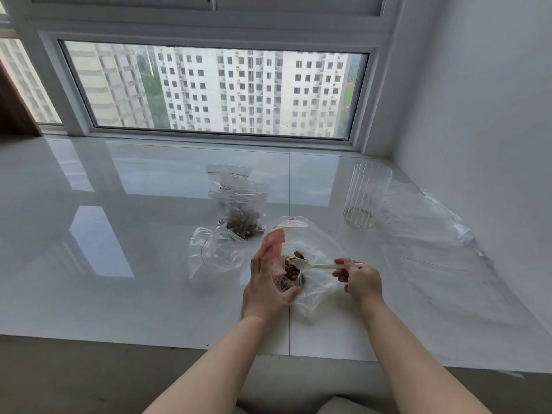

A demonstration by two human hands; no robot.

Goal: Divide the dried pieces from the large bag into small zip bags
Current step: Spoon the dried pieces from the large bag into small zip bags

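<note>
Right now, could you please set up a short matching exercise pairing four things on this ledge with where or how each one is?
Things:
1. white spoon
2. ribbed glass
3. filled zip bag
4. large bag

States:
A. stands upright, far right
B. held open by the left hand
C. pinched in the right hand
D. lies behind the hands, brown pieces inside

Pairs: 1-C, 2-A, 3-D, 4-B

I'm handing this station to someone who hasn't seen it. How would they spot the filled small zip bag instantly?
Start at the wide window and come down the white sill toward the hands. Just beyond the left hand lies a cluster of clear bags; the filled zip bag stands at its middle. Unlike the flat empty bags beside it, it holds a dark brown heap.
</note>
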